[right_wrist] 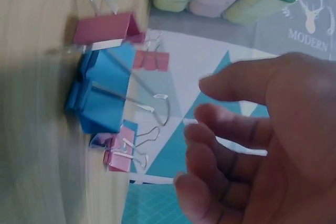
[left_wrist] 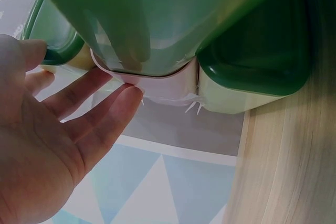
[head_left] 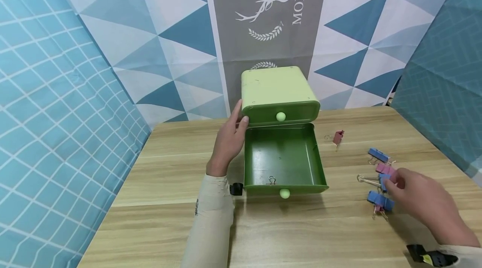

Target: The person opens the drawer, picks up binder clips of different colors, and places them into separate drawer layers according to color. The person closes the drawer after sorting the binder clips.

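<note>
My left hand [head_left: 227, 140] rests its fingers against the left side of a small drawer cabinet [head_left: 278, 83], fingers extended in the left wrist view. The cabinet's lower green drawer [head_left: 282, 155] is pulled out, with a small binder clip [head_left: 272, 180] near its front. On the right, my right hand [head_left: 425, 201] hovers by a cluster of binder clips. In the right wrist view its fingers are loosely bent and hold nothing, apart from a blue binder clip [right_wrist: 105, 93] and a red binder clip [right_wrist: 102, 29]. A pink binder clip [head_left: 385, 169] lies among them.
A single red binder clip [head_left: 338, 137] lies between the cabinet and the cluster. Another blue binder clip [head_left: 378, 155] is at the cluster's far end. The wooden table [head_left: 162, 184] meets a patterned cloth [head_left: 177, 50] behind the cabinet.
</note>
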Action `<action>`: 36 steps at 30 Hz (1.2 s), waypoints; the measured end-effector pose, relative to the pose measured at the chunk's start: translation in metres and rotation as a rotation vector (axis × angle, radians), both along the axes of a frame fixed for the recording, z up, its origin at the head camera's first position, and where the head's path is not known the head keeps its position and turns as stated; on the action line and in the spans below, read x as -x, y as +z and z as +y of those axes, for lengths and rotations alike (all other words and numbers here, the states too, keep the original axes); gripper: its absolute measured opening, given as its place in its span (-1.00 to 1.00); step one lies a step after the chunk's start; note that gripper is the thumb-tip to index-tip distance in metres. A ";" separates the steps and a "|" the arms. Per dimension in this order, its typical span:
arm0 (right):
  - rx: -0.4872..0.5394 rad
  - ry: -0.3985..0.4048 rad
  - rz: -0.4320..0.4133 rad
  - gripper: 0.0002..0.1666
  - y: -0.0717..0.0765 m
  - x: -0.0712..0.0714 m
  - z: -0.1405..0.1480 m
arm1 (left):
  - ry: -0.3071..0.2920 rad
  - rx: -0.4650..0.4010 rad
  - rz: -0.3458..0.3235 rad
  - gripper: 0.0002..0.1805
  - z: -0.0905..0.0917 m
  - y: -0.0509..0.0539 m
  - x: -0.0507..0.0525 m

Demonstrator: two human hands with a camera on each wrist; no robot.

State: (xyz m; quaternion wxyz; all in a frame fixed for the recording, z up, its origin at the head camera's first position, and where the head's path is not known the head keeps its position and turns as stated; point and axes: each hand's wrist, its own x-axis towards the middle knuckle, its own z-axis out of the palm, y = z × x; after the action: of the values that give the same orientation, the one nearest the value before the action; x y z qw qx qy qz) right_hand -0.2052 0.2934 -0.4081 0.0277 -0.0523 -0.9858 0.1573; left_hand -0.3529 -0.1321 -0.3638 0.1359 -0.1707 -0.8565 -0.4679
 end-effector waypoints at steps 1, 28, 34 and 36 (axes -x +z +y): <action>0.001 0.011 -0.017 -0.69 0.000 -0.002 -0.002 | 0.001 0.001 -0.001 -0.38 0.000 0.000 0.000; 0.022 0.086 -0.239 -0.61 -0.027 -0.013 -0.024 | 0.005 0.005 0.003 -0.40 0.000 -0.001 -0.001; -0.001 0.098 -0.222 -0.66 -0.027 -0.011 -0.023 | 0.011 0.004 0.001 -0.39 0.000 0.002 -0.002; -0.002 0.097 -0.218 -0.69 -0.026 -0.010 -0.024 | 0.014 0.003 0.001 -0.39 0.000 0.002 -0.002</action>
State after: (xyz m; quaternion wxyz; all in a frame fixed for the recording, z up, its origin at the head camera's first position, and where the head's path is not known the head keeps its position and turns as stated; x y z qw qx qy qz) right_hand -0.1947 0.2697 -0.4342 -0.0873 -0.0213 -0.9844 0.1509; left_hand -0.3510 -0.1321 -0.3618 0.1395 -0.1653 -0.8582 -0.4655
